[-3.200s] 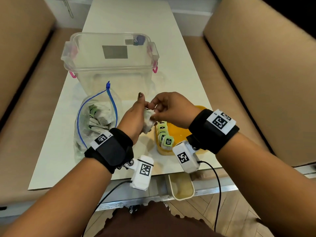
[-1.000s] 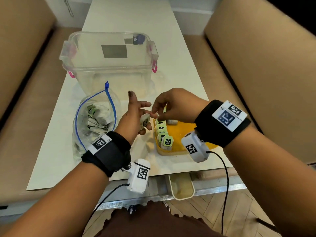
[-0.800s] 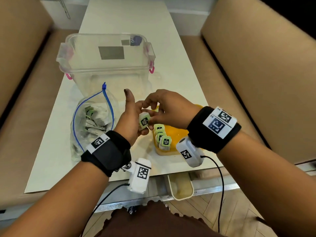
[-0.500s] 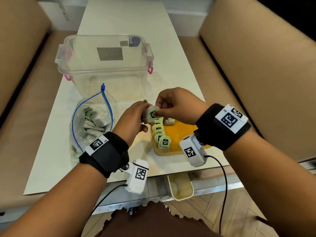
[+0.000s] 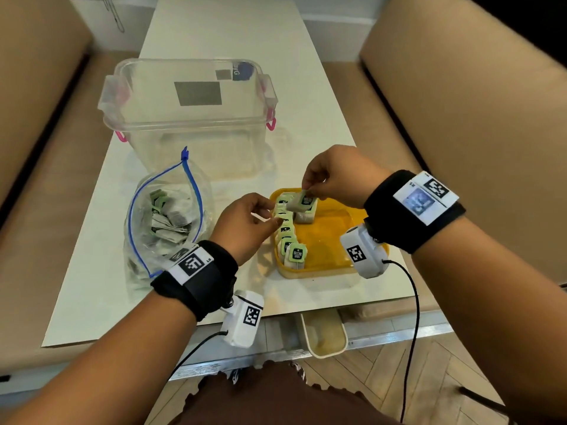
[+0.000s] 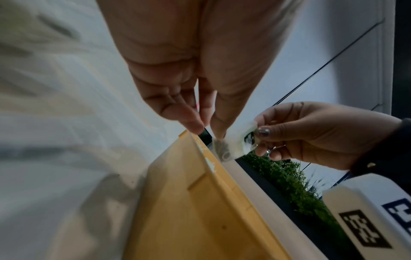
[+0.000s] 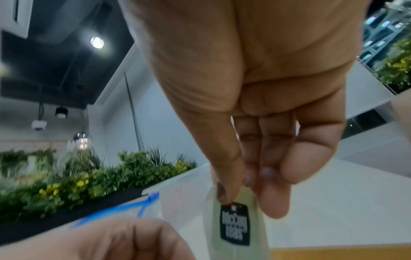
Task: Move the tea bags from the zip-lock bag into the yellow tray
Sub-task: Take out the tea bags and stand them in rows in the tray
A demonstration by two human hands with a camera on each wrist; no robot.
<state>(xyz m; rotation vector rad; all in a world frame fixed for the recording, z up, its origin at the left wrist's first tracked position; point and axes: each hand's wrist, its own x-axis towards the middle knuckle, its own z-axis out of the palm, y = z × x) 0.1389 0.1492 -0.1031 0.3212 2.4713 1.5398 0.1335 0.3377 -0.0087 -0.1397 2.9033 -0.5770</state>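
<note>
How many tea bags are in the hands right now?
1. The right hand pinches one tea bag above the far end of the yellow tray. The left hand, beside the tray, shows none, though its palm is partly hidden.
</note>
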